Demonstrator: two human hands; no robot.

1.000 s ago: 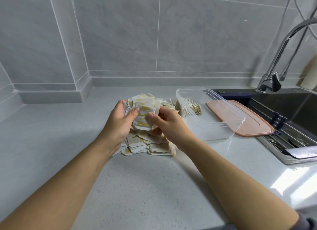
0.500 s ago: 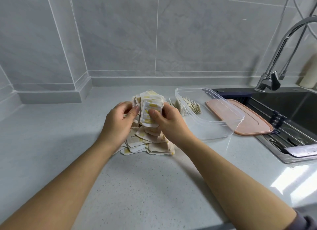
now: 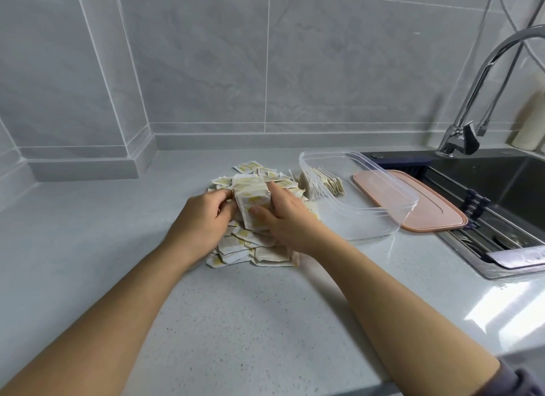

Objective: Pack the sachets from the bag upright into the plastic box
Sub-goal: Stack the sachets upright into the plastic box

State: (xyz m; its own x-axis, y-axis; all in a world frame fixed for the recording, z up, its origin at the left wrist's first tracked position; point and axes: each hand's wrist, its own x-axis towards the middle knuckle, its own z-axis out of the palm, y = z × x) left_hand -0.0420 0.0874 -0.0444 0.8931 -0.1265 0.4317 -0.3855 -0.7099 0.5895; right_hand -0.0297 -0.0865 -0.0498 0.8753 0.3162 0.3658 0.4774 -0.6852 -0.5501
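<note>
A loose pile of white-and-yellow sachets (image 3: 259, 248) lies on the grey counter in the middle. Over the pile my right hand (image 3: 283, 218) grips a small upright stack of sachets (image 3: 252, 205), thumb on its front face and fingers over its top. My left hand (image 3: 203, 221) holds the same stack from the left, fingers curled at its edge. To the right stands the clear plastic box (image 3: 392, 189), open. A row of sachets (image 3: 321, 183) stands upright at its far left end. No bag is in view.
A pink lid (image 3: 436, 212) lies flat right of the box. Beyond it is a dark sink (image 3: 495, 189) with a chrome tap (image 3: 460, 139) and a drain rack. Grey tiled walls close off the back and left of the counter.
Both hands have lowered the gathered stack of sachets from above the pile down onto it. The stack now looks squarer and more upright.
</note>
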